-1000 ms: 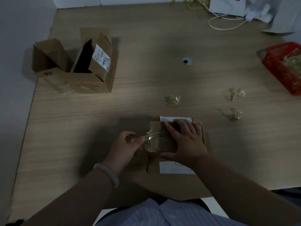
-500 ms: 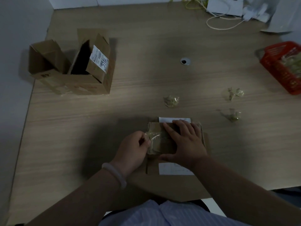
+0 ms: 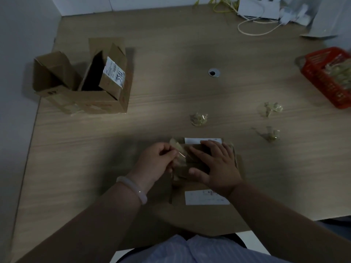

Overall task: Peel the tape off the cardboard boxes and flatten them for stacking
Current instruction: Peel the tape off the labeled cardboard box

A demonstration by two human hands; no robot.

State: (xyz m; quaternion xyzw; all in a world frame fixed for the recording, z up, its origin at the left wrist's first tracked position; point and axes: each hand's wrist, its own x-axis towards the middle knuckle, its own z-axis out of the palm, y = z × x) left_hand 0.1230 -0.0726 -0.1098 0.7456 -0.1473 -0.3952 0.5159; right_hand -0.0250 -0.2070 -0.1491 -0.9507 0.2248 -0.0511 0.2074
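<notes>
Brown is shown by the flat cardboard box [image 3: 197, 186], white by its paper label [image 3: 205, 198], yellow by 3 crumpled tape wads [image 3: 198, 119], red by the plastic basket [image 3: 321, 80].

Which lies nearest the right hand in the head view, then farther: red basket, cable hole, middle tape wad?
1. Middle tape wad, just beyond the right hand.
2. Cable hole, farther back, centre.
3. Red basket, far right edge.
</notes>
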